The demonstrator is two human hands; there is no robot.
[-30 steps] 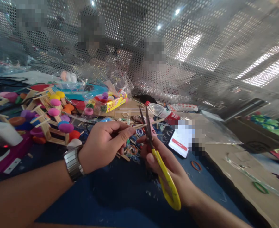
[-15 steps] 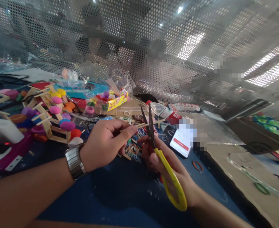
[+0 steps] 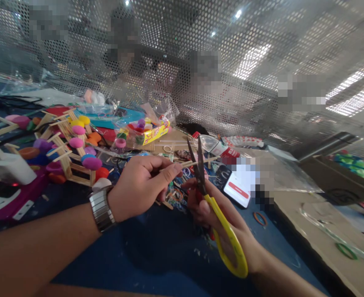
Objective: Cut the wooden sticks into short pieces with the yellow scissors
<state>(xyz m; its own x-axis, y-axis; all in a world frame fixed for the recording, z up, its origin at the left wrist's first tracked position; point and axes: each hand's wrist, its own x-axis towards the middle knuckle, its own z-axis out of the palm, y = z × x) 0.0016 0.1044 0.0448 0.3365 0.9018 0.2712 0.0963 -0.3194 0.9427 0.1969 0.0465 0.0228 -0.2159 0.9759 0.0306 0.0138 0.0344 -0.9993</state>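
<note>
Between the thumb and fingers of my left hand point(image 3: 146, 183) is a thin wooden stick point(image 3: 212, 159), pointing right. My right hand point(image 3: 221, 206) is closed on a pair of yellow-handled scissors point(image 3: 228, 243), whose blades point up and away. The blades are parted, and the stick crosses them partway along. A red part of the handle is mostly hidden by my fingers. Below and behind my hands lies a pile of small coloured rubber bands point(image 3: 176, 196). A metal-banded watch point(image 3: 102, 209) is on my left wrist.
Stick frames point(image 3: 76, 167) with coloured clay pieces stand at left, beside a purple device point(image 3: 17, 202). A yellow box point(image 3: 157, 133) and a red-labelled bottle point(image 3: 227, 152) lie behind. A lit phone point(image 3: 239, 185) and cardboard point(image 3: 293, 210) are at right, before a perforated metal screen point(image 3: 169, 62).
The view has shifted slightly, so everything appears a little further right. The scissor blades look slightly closer together around the stick. Both hands keep their hold.
</note>
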